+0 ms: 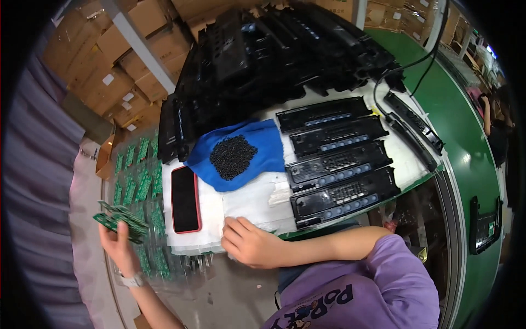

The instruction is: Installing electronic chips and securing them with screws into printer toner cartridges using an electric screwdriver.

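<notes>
1. While the curtain (41, 181) at far left hangs in soft, deep folds, the cartons (87, 60) beyond it are stiff brown board, stacked, with pale labels.
2. Left hand (120, 249): grasping a stack of boards (123, 220), thumb and fingers closed on its lower side. The boards are thin, flat, green and rigid, their edges slightly fanned. Location: raised, left of the white sheet.
3. Further boards of like green lie in rows in clear, glossy plastic trays (181, 277) just right of this hand.
4. Phone (185, 200): dark glass face, rounded corners, red rim; flat on the white sheet (246, 200).
5. Cloth (269, 145): blue, matt, creased, bearing a loose heap of small black bits (234, 157); single shapes too small to tell.
6. Right hand (249, 241): fingers loosely curled, at the sheet's near edge. Cannot tell whether anything is inside.
7. Housings (274, 49): black moulded parts, heaped behind the cloth.
8. Panels (342, 200): four, long, glossy black, each with a row of round bluish spots, laid roughly parallel.
9. Far right: green bench (466, 181), smooth, bearing a black frame (486, 226) with rounded corners.
</notes>
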Action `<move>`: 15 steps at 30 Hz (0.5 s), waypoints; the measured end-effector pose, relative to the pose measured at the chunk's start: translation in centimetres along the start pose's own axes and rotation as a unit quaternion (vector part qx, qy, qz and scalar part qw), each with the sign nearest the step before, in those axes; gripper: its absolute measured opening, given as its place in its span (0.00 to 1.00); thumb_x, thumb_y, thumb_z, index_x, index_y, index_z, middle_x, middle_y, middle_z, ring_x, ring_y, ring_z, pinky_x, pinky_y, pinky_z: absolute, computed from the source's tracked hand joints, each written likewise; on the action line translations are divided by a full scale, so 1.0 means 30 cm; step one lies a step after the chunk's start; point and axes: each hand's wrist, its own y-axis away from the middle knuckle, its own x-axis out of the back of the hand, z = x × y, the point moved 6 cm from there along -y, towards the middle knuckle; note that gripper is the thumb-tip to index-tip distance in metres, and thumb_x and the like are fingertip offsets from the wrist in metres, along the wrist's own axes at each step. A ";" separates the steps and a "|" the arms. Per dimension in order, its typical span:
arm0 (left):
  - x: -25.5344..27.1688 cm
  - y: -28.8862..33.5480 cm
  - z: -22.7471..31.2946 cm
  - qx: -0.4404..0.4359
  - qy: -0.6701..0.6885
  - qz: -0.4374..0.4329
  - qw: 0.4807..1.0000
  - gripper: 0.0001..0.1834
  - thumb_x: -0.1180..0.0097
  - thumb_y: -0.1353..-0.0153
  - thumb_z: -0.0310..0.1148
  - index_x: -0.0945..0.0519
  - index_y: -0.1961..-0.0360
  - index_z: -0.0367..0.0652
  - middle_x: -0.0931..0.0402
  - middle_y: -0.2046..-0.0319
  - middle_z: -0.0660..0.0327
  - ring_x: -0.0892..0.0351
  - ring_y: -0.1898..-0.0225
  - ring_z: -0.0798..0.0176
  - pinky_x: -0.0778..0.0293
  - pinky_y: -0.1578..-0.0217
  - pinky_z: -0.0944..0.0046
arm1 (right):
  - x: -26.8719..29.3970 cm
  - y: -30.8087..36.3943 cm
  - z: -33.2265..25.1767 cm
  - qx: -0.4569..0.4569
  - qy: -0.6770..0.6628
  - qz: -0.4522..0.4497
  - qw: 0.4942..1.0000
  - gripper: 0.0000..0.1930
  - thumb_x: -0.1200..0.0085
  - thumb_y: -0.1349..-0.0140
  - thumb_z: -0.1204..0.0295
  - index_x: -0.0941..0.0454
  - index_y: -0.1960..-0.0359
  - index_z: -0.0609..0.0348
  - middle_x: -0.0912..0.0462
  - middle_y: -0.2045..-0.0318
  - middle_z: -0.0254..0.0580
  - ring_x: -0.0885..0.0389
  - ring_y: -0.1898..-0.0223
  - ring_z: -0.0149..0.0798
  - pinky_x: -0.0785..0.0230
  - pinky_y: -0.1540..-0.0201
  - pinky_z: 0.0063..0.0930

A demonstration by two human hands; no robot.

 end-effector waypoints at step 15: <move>-0.909 0.382 0.330 0.060 0.331 -0.378 0.862 0.14 0.43 0.47 0.24 0.36 0.64 0.38 0.30 0.65 0.52 0.30 0.62 0.61 0.32 0.59 0.64 | 0.473 0.361 0.341 -0.229 -0.375 0.210 0.873 0.14 0.41 0.53 0.77 0.21 0.62 0.61 0.26 0.76 0.39 0.26 0.78 0.36 0.32 0.76 0.24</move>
